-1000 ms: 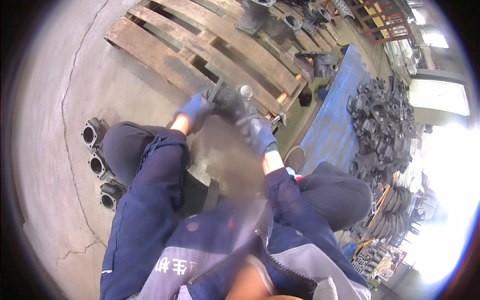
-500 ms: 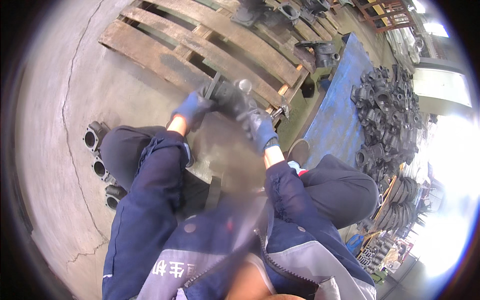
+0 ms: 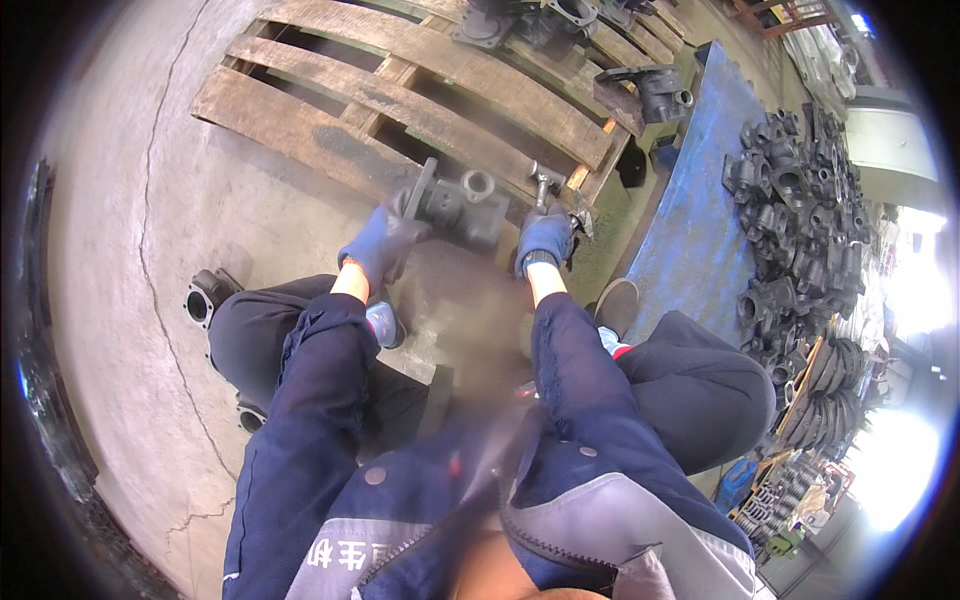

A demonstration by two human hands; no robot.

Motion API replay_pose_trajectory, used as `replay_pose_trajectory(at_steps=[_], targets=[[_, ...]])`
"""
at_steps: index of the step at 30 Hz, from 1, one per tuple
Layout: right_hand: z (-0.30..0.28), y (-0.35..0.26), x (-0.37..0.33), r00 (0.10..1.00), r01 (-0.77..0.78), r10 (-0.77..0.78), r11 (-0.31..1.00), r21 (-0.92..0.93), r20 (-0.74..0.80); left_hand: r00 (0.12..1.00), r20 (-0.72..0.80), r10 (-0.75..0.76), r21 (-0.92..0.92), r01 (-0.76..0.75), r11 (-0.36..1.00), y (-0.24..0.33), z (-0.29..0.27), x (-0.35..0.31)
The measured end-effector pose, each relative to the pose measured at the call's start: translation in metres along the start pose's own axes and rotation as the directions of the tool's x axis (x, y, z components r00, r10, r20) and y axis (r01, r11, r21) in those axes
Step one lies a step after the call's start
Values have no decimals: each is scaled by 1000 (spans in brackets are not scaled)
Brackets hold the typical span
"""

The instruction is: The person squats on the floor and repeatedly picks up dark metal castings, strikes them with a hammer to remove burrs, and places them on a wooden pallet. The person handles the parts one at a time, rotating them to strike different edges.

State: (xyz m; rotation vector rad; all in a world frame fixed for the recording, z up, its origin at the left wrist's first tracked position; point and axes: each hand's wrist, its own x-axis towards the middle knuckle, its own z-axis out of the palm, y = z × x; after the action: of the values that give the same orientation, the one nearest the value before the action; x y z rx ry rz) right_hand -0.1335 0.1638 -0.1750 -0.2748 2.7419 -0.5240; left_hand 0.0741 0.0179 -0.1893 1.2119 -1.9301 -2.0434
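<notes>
My left hand (image 3: 385,243), in a blue and dark grey glove, is closed round the flange end of a dark cast-metal housing (image 3: 460,208). The housing lies on its side by the near edge of the pallet, its round port facing up. To its right, my gloved right hand (image 3: 545,240) is wrapped round a small hammer (image 3: 543,178); the metal head stands up above the fist and most of the handle is hidden. Close beside that hand, a second metal tool (image 3: 582,218) rests by the pallet's corner, its kind unclear.
A wooden pallet (image 3: 300,75) with several castings (image 3: 545,22) lies ahead. At right, a blue sheet (image 3: 680,220) runs beside a heap of dark castings (image 3: 800,210). More housings (image 3: 205,297) stand on the floor by my left knee. A single casting (image 3: 655,92) sits at the pallet's right end.
My right hand has let go of the housing, moved right and taken hold of the hammer. The left hand stays on the housing, which now sits slightly lower and more to the right.
</notes>
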Motion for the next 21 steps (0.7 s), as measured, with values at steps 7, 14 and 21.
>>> replay_pose_trajectory(at_steps=[7,14,21], targets=[[29,-3,-29,964,8,-96,943,333,246,984,-7,-178,-84,177,981,-6,1,17],[26,-23,7,905,-386,-80,251,888,417,958,-97,-271,-90,263,961,72,37,21],[-76,-92,141,958,257,-286,824,504,-21,879,-352,323,-147,-392,908,151,37,14]])
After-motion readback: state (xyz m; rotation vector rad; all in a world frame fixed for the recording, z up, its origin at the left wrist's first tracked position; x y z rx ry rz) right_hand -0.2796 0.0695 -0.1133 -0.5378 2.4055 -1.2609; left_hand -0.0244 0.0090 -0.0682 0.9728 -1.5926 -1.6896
